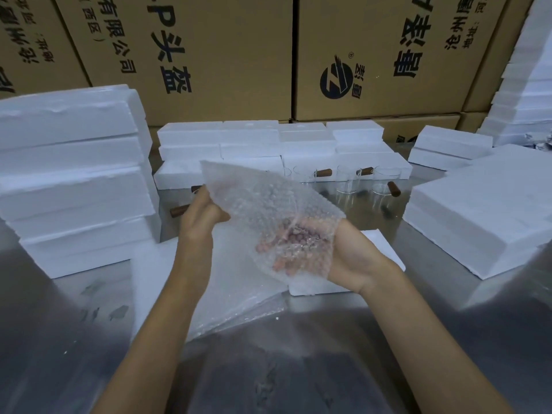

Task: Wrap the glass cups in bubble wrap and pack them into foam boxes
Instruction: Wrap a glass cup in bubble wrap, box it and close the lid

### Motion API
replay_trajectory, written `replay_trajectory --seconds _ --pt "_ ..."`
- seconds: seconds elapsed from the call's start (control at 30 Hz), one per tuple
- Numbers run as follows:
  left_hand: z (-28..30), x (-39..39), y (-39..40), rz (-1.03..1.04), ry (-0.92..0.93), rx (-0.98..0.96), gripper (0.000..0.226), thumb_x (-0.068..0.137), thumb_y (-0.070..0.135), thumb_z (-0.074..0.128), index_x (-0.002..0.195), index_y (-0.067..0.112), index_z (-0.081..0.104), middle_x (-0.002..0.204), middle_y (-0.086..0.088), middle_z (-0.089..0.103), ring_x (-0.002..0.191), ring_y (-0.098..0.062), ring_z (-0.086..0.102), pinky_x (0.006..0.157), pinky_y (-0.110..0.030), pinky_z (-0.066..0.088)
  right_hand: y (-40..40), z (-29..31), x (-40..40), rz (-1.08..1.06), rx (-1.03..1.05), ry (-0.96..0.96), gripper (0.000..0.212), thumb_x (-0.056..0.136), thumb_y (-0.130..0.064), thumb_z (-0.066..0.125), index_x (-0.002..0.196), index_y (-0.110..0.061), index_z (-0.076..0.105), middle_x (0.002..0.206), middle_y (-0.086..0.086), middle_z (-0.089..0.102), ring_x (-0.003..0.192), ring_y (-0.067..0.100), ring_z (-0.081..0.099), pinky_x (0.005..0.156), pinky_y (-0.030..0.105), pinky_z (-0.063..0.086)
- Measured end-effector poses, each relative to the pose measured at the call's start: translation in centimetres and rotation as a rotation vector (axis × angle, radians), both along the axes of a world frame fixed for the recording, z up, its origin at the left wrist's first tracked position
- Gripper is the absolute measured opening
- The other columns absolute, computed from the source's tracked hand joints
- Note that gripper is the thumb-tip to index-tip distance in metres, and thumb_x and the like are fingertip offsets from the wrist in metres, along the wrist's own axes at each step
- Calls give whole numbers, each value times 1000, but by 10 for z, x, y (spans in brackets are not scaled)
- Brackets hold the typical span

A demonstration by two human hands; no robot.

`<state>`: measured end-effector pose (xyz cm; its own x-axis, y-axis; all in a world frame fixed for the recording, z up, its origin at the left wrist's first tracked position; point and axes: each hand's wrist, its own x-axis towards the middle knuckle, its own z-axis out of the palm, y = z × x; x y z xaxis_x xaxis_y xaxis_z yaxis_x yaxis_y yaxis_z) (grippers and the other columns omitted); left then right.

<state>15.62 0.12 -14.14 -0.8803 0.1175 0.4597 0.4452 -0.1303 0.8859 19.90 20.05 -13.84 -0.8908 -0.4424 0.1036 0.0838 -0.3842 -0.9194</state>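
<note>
Stacked cardboard cartons [227,55] printed with black characters fill the top of the head view, and below them a shiny metal table [68,339] carries white foam boxes [74,180] piled at left, centre and right. Across the middle of the frame stand several glass cups [346,182] with brown wooden handles — bare, just in front of the centre pile. At mid-frame the person holds up one bubble wrap sheet [268,210]: the left hand [200,213] pinches its left edge with curled fingers, while the right hand [343,258] lies palm-up under the lower right part, fingers showing pink through the bubbles and seemingly curled to hold it. More sheets [227,300] lie flat beneath the hands, beside a low foam piece [379,249]. No cup is inside the sheet that I can see, so this looks like the readying step — sheet picked, cup not yet taken. Next would likely call for freeing one hand to fetch a cup from the row and laying it on the wrap.
</note>
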Motion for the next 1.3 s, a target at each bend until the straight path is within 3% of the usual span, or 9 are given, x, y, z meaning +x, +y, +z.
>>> replay_trajectory --seconds 0.13,0.27,0.43,0.57,0.7,0.87,1.07,1.23,1.3 --pt "-3 -1 4 41 -86 -25 20 81 40 56 93 36 72 98 5 72 100 -15 66 99 -39 47 4 1 -1 -60 -102 -15 34 95 -28 56 123 -13 69 128 14 65 117 27 64 100 40 52" --pt "-8 -1 8 71 -176 -51 9 91 31 61 91 26 69 78 -1 68 72 -12 66 69 -20 55 5 -1 -5 -115 -48 46 44 99 -13 51 142 -3 49 140 17 56 131 31 54 109 41 44" --pt "-11 -3 6 261 -171 -39 22 99 15 55 86 27 68 59 10 58 53 -3 53 55 -14 49 1 0 -2 -128 52 9 39 98 -24 52 131 -5 57 119 15 70 96 26 72 75 32 60" --pt "-7 -3 -2 223 -190 -63 29 94 8 55 106 31 68 82 17 70 73 -4 64 67 -24 57 5 1 -2 -95 46 8 45 99 -30 46 130 2 47 89 7 75 51 15 62 47 24 52" --pt "-5 0 -2 -95 -268 -49 44 73 18 70 114 35 65 114 8 71 109 -12 66 92 -35 49 5 0 -3 -101 151 34 51 101 -40 43 133 -2 51 104 12 74 54 32 50 42 24 45" --pt "-2 3 -1 -186 -297 45 51 69 52 84 117 41 71 128 10 68 123 -11 60 113 -44 36 2 -3 -1 -80 209 -16 41 103 -42 42 120 -7 52 72 1 69 36 10 39 39 22 33" --pt "-3 9 6 -199 -274 49 48 66 54 86 110 43 72 123 8 70 117 -10 64 105 -36 42 -10 -5 5 -148 351 12 43 91 -52 63 116 -18 65 72 3 63 56 14 44 40 21 29" --pt "-1 19 20 -222 -276 147 30 70 39 86 98 39 77 111 2 75 108 -14 70 83 -21 55 -21 -4 9 -181 372 65 38 87 -58 62 101 -23 69 88 18 67 80 39 56 59 41 49" --pt "4 20 20 -256 -312 228 33 71 44 83 102 36 78 118 0 73 112 -16 68 87 -26 56 -21 -1 9 -189 304 32 27 89 -51 62 91 -26 72 80 13 64 72 38 51 53 33 47"
